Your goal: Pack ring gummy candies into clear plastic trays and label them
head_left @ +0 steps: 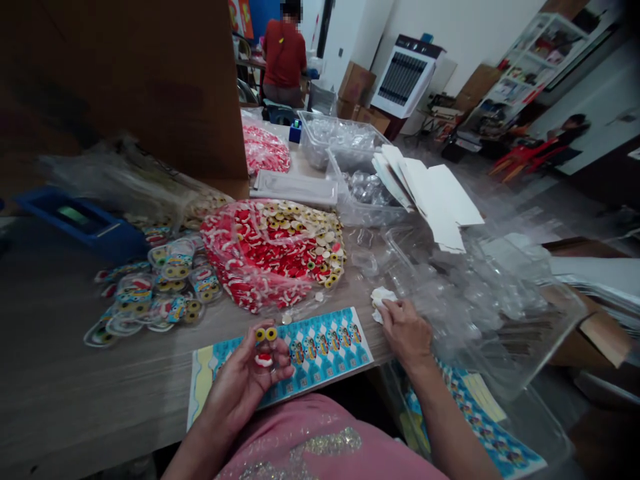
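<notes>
My left hand (250, 377) is curled palm-up near the table's front edge, holding a small toy piece (265, 343) with two yellow eye discs and a red-and-white mouth. It hovers over a blue patterned printed card (320, 350) lying flat on the wooden table (75, 373). My right hand (403, 327) rests at the card's right end, fingers pressed on a crumpled white wad (380, 298). Just behind the card lies a clear bag (273, 253) full of red, white and yellow small parts.
Finished blister-packed toys (160, 287) are piled at the left, beside a blue tray (75, 220). Clear plastic bins (345, 143) and loose blister shells (490, 300) fill the right side, with white cards (435, 197) on top. A large cardboard box (150, 87) stands behind. A person in red (284, 57) sits far back.
</notes>
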A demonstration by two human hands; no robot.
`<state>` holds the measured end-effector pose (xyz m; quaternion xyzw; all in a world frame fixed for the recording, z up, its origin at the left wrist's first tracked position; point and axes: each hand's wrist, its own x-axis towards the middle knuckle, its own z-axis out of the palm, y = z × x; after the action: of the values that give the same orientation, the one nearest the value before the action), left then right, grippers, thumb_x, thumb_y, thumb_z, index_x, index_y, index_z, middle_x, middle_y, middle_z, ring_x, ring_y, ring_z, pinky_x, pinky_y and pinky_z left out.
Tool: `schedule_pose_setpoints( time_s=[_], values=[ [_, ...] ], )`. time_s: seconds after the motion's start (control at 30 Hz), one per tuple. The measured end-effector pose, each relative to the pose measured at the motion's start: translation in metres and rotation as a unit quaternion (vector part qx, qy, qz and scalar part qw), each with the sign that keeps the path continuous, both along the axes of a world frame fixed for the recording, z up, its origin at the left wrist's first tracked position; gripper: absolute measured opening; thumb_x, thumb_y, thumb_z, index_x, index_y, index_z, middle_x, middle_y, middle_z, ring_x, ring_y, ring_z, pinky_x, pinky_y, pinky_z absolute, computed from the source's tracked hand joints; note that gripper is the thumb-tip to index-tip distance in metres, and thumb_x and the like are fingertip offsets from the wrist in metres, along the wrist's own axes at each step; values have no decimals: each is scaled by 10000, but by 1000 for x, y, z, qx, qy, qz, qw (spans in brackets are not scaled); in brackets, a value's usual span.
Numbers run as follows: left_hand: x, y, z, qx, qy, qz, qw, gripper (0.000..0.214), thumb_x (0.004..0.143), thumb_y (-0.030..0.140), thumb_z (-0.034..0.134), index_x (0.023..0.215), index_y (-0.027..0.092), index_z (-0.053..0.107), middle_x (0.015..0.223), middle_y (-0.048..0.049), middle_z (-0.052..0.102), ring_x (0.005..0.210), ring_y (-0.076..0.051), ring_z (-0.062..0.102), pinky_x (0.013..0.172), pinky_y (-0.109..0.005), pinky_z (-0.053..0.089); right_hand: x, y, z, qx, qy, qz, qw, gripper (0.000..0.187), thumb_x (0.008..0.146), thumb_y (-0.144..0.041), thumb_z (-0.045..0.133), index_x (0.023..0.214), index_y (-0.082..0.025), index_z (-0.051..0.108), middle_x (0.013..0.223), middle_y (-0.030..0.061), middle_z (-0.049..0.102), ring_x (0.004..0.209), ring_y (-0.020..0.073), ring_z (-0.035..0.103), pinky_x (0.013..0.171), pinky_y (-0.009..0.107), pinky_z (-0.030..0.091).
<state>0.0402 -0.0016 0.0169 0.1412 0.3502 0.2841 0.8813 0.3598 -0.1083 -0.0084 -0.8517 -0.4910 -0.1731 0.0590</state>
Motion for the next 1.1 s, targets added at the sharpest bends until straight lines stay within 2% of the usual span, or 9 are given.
schedule_pose_setpoints(
  time_s=[0.07,0.17,0.33,0.5,0.6,0.7,0.83,1.03,1.1],
  values=[
    [1,0,0,2,-5,-2,1000,300,935,316,521,1203,181,512,854,-93,671,697,-192,655,704,-414,574,-10,12,14,-7,-9,10,1000,207,924,-319,526,990,-251,710,1014,59,668,688,147,571,576,270,298],
    [8,0,4,10,-13,-12,1000,287,935,338,518,1175,182,513,847,-95,669,691,-196,651,689,-412,571,-20,45,24,-61,9,61,996,195,914,-308,540,887,-215,710,936,68,672,872,205,589,690,289,352],
    [14,-3,14,17,-22,-18,999,260,954,338,473,1162,187,515,828,-89,664,694,-203,649,678,-403,565,-20,91,11,-126,43,56,990,175,881,-268,559,790,-176,677,855,86,684,861,226,585,684,308,360],
    [7,-4,9,13,-24,2,1000,252,968,356,430,1133,190,526,824,-88,662,667,-196,642,682,-405,556,-20,74,7,-104,56,54,992,185,878,-163,465,792,-149,629,852,131,669,840,246,582,692,331,374],
    [11,-2,6,-6,-36,-6,999,271,973,373,409,1137,186,516,818,-90,659,652,-196,641,676,-405,555,-25,53,19,24,157,64,985,157,882,-196,451,843,-170,600,858,101,665,815,230,597,717,333,416],
    [22,2,8,-10,-48,-10,999,278,971,370,417,1157,182,502,826,-91,659,665,-203,648,684,-414,557,-39,40,34,190,345,66,917,135,894,-291,484,851,-206,580,788,38,664,735,187,619,685,303,464],
    [35,8,15,-4,-44,5,999,262,970,341,427,1164,179,495,831,-97,665,674,-203,649,675,-413,563,-63,44,45,308,519,45,796,152,834,-353,608,851,-215,547,675,-17,626,577,133,591,538,237,467],
    [43,11,18,-8,-42,62,997,291,976,358,413,1182,174,507,837,-102,679,704,-212,666,704,-413,567,-106,51,50,255,715,113,641,271,799,-367,675,996,-221,559,767,-23,595,503,96,554,368,184,400],
    [45,10,15,-7,-73,74,995,318,962,395,447,1180,176,525,825,-95,679,727,-219,668,720,-414,562,-121,52,51,219,747,133,613,317,816,-377,661,1077,-228,560,825,-13,593,511,90,556,377,190,418]
  ],
)
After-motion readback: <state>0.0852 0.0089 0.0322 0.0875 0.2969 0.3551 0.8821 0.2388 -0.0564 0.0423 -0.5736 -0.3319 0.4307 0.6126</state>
